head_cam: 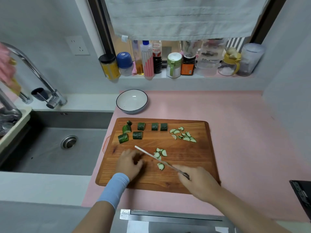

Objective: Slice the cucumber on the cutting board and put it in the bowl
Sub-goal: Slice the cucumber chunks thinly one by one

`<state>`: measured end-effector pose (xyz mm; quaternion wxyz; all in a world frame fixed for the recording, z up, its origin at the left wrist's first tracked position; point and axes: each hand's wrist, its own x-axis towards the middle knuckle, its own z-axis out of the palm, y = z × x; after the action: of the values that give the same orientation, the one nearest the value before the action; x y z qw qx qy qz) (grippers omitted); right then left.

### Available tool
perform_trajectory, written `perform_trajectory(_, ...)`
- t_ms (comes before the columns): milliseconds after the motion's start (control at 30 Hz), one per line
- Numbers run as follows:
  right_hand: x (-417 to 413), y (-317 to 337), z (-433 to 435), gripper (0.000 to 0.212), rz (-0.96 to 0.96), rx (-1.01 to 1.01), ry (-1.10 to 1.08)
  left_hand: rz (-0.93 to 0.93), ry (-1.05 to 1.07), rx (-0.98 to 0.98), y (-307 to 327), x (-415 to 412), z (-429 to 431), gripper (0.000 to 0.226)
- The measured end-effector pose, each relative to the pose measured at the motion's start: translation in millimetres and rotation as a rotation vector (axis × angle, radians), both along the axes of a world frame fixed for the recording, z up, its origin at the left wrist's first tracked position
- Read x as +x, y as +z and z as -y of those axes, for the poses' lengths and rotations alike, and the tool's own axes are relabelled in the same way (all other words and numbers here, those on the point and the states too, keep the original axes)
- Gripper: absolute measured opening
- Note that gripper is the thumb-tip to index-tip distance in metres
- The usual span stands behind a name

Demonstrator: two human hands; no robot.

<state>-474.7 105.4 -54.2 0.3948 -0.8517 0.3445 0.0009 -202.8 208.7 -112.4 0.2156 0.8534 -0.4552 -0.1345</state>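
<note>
Board: brown wooden cutting board (193, 165) on pink tabletop (235, 132), frame centre.
Cucumber: dark green cucumber chunks (141, 126) upper left of board; pale half-moon slices (184, 136) upper right and beside blade.
Bowl: white dark-rimmed bowl (132, 101) above board.
Right grip: right hand (196, 182) clenched round handle of thin-bladed knife (148, 153).
Left grip: left hand (129, 163) curled on board; contents blurred, cannot tell.

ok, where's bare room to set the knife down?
Widest free patch: the pink counter right of the cutting board, out to the wall. Also the counter strip behind the board, right of the bowl. On the board, the right edge is bare. Crowded: cucumber chunks along its far left, slices far right and by the knife, which the right hand grips.
</note>
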Motion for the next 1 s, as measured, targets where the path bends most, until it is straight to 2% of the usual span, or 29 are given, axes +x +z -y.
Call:
perform_trajectory(67, 2, -6, -16, 0.043, -0.085, -0.079, 0.046, 0.143, -0.041, 0.112, -12, 1, -17, 0.031)
perform_trajectory(133, 4, -12, -29, 0.044, -0.125, -0.144, 0.063, 0.165, -0.003, 0.088, -22, 0, -28, 0.028)
perform_trajectory(233, 6, -16, -41, 0.044, -0.119, -0.137, 0.051, 0.059, 0.166, -0.058, -28, 0, -38, 0.022)
perform_trajectory(300, 7, -14, -48, 0.045, -0.122, -0.088, 0.026, -0.050, 0.329, -0.110, -24, 4, -44, 0.030)
perform_trajectory(367, 9, -12, -49, 0.039, -0.116, -0.032, -0.010, -0.120, 0.385, -0.127, -21, 7, -49, 0.036)
perform_trajectory(433, 14, -7, -43, 0.027, -0.090, 0.045, -0.054, -0.133, 0.366, -0.116, -18, 8, -51, 0.037)
perform_trajectory(567, 23, 1, -14, 0.034, -0.095, 0.132, -0.142, -0.154, 0.312, -0.132, -19, 3, -41, 0.036)
perform_trajectory(833, 8, 5, 61, 0.037, -0.109, 0.037, -0.274, -0.210, 0.130, -0.151, -20, -28, 0, 0.042)
perform_trajectory(1000, -1, 12, 76, 0.030, -0.091, -0.023, -0.265, -0.194, 0.083, -0.113, -20, -46, 19, 0.035)
